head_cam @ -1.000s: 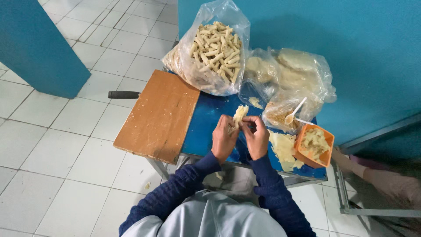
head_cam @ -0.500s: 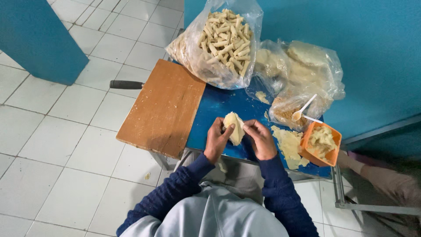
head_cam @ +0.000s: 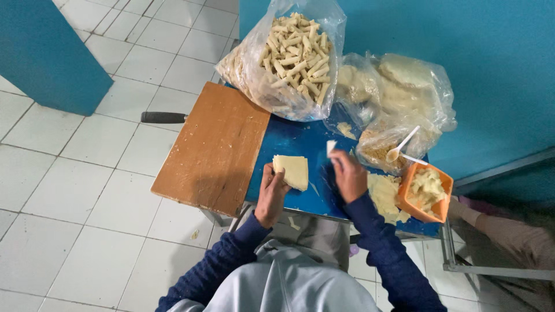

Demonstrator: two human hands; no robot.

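The table top is bright blue, scuffed with pale streaks. On it at nine o'clock lies a plain tan-brown board with a black handle beyond it. The wrapper at the centre is pale cream, as is the scrap at one o'clock of it. The rolls at twelve o'clock are beige, in a clear bag. The bags at two o'clock show off-white and yellowish contents, with a white spoon. The tub at four o'clock is orange with pale yellow filling. The sleeves are dark navy, the wall teal-blue, and the floor is white tiles with grey grout lines.
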